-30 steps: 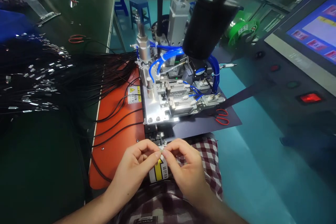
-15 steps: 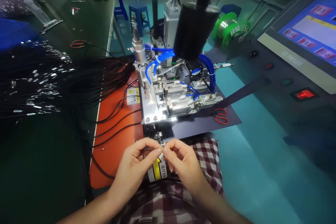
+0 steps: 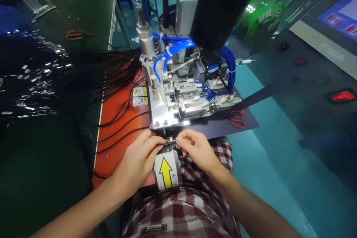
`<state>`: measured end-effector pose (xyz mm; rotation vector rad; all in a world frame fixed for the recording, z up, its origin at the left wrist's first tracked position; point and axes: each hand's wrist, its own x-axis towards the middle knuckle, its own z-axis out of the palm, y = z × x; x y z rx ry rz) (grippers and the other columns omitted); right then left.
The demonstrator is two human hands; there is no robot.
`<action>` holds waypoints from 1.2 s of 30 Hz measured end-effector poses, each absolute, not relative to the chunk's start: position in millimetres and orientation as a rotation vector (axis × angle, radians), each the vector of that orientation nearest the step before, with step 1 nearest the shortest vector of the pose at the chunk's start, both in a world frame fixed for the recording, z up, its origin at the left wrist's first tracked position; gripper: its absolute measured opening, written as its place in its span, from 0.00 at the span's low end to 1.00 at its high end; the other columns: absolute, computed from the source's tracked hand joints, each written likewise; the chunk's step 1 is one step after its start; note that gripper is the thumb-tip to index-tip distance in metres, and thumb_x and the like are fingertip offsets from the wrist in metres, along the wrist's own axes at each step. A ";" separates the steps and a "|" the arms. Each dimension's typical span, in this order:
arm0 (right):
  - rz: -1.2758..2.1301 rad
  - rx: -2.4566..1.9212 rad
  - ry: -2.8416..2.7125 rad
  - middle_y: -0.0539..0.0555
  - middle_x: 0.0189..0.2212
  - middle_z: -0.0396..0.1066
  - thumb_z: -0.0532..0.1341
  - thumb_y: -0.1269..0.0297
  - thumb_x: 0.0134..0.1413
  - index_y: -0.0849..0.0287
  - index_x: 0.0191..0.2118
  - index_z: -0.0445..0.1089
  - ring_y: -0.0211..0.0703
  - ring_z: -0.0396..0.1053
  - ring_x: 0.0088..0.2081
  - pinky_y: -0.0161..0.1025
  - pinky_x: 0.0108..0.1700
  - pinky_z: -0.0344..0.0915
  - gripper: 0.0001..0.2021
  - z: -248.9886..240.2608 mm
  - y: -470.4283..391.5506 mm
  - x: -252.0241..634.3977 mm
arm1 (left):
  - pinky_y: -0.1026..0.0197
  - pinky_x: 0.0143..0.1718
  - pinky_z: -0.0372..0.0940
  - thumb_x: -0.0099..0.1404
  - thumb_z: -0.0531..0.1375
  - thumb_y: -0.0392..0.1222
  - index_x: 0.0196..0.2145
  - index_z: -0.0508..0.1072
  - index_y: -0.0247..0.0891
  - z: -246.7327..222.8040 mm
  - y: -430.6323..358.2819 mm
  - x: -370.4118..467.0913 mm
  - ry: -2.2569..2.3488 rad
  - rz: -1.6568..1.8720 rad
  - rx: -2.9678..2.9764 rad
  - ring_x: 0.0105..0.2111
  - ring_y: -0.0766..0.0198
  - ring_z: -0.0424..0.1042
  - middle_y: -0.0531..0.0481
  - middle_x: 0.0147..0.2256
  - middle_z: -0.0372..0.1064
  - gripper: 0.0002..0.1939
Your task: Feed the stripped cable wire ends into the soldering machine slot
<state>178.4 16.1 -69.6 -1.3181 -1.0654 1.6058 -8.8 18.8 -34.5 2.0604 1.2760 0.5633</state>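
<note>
My left hand (image 3: 142,156) is closed in a pinch at the small metal fixture (image 3: 169,141) on the near edge of the machine (image 3: 189,100). What its fingertips grip is too small to make out. Just right of it, my right hand (image 3: 195,147) pinches the thin coloured wires (image 3: 175,140), which run to the fixture. Below both hands sits a white label with a yellow arrow (image 3: 166,171). Black cables (image 3: 122,141) lie over the orange base (image 3: 119,152) on the left, some reaching toward the machine.
Red-handled scissors (image 3: 237,119) lie on the dark plate right of the machine. A black cylinder (image 3: 220,11) hangs over it. At the left is a pile of cables with metal ends (image 3: 36,70); a screen panel (image 3: 329,44) stands at the right.
Both hands have moved forward from above the arrow label to the fixture, and their fingertips are slightly farther apart. The arrow label is now uncovered. The head view has shifted.
</note>
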 end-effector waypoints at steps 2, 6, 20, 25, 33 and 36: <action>1.618 -1.324 -1.075 0.47 0.20 0.64 0.62 0.59 0.50 0.60 0.25 0.66 0.33 0.58 0.19 0.33 0.22 0.54 0.11 -74.3 21.3 178.3 | 0.65 0.36 0.64 0.67 0.49 0.34 0.42 0.71 0.40 -41.1 21.9 -13.1 1.209 0.555 2.153 0.35 0.64 0.69 0.48 0.36 0.66 0.12; 1.640 -1.331 -1.096 0.46 0.20 0.63 0.62 0.58 0.51 0.60 0.26 0.67 0.33 0.58 0.19 0.33 0.22 0.54 0.11 -78.1 24.0 176.6 | 0.65 0.33 0.64 0.68 0.46 0.33 0.46 0.70 0.38 -49.5 24.1 -19.3 1.109 0.500 2.315 0.32 0.65 0.68 0.48 0.34 0.65 0.16; 1.667 -1.397 -1.047 0.46 0.19 0.63 0.63 0.60 0.50 0.61 0.25 0.67 0.33 0.57 0.19 0.33 0.22 0.53 0.10 -75.3 22.9 175.4 | 0.61 0.29 0.65 0.69 0.46 0.36 0.49 0.70 0.35 -55.9 21.6 -20.4 1.117 0.429 2.454 0.30 0.61 0.68 0.45 0.35 0.63 0.17; 1.691 -1.374 -1.071 0.46 0.19 0.62 0.62 0.61 0.51 0.61 0.25 0.66 0.32 0.56 0.19 0.32 0.22 0.53 0.10 -75.7 22.9 178.2 | 0.60 0.30 0.66 0.69 0.45 0.36 0.49 0.69 0.35 -58.6 20.2 -20.7 1.128 0.411 2.463 0.31 0.60 0.68 0.44 0.35 0.63 0.17; 1.563 -1.334 -1.139 0.47 0.22 0.63 0.60 0.65 0.55 0.60 0.28 0.66 0.33 0.60 0.22 0.33 0.25 0.57 0.07 -77.3 17.3 177.5 | 0.63 0.29 0.64 0.68 0.47 0.32 0.51 0.67 0.35 -60.2 18.9 -23.9 1.082 0.499 2.502 0.31 0.64 0.66 0.46 0.35 0.61 0.17; 1.470 -1.302 -1.153 0.47 0.24 0.64 0.59 0.67 0.56 0.60 0.29 0.66 0.34 0.61 0.23 0.33 0.26 0.59 0.05 -78.3 12.1 174.7 | 0.62 0.31 0.64 0.68 0.48 0.31 0.52 0.66 0.34 -60.0 16.9 -26.4 1.066 0.514 2.521 0.32 0.63 0.66 0.45 0.36 0.61 0.17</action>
